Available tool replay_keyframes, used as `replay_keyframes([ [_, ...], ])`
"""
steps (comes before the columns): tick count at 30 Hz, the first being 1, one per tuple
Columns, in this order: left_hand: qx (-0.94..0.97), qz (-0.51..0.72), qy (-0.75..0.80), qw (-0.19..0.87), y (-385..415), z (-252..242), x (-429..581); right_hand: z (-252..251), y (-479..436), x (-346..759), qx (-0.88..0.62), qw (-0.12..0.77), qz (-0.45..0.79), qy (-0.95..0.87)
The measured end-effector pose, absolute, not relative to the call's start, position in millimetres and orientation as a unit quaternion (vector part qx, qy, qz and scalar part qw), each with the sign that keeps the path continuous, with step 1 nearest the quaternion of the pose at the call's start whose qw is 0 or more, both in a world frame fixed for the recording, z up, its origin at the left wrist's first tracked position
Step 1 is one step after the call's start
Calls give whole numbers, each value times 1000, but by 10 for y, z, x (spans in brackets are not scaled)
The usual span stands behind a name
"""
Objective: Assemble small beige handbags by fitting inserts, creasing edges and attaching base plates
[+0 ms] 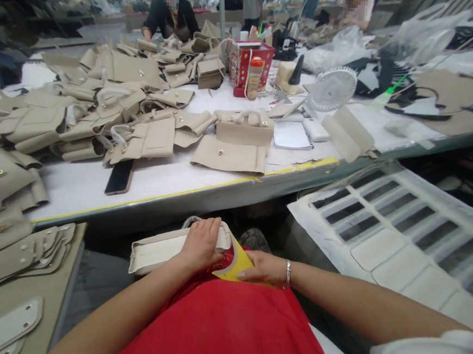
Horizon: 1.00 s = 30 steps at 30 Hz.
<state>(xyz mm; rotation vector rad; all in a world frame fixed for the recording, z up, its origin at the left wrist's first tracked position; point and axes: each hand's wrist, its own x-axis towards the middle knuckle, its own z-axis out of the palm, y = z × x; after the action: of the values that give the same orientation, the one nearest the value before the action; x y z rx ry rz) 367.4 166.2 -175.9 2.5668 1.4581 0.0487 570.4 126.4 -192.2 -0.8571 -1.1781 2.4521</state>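
A person in a red cloth apron (pixel 224 329) sits or stands before a long worktop (pixel 75 189), a pale, off-white surface with a strip of yellow tape along its near edge. In front of that edge, above the lap, is a cream-coloured bag (pixel 157 253), smooth and leather-like, a long boxy shape with a flat, narrow face turned up and a loop at its far side. The left hand (pixel 203 241) is closed over the bag's right-hand end, fingers curled across the edge. The right hand (pixel 265 267), a silver bracelet (pixel 288 274) at its wrist, grips a smooth, bright yellow piece (pixel 241 266) with red and white print, beside the bag; whether it belongs to the apron is hard to tell.

On the worktop, beige leather-like bags (pixel 134 71) lie in a loose, overlapping heap, soft flaps folded and small gold-toned clasps showing. Nearer lies a flat rectangular panel (pixel 230 156) with one clasp. A dark, glossy phone (pixel 119 177) is partly tucked under a bag. Farther back stand a red patterned box (pixel 266 62), an orange-lidded jar (pixel 253 83) and a round, grilled white fan (pixel 332 89). At right is a slatted, whitish plastic-looking crate (pixel 386 224).
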Motion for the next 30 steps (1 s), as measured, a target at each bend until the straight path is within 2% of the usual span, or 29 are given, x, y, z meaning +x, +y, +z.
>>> replay_keyframes([
  [7,873,3,475,107,1671,-1756,3630,-1804,1485,5716,-375,92,805,-451],
  [15,879,-5,457,138,1688,-1743,3542,-1887,1775,5726,-322,9,839,-439],
  [30,888,16,437,140,1730,-1811,3476,-1869,1795,5632,-342,36,854,-390],
])
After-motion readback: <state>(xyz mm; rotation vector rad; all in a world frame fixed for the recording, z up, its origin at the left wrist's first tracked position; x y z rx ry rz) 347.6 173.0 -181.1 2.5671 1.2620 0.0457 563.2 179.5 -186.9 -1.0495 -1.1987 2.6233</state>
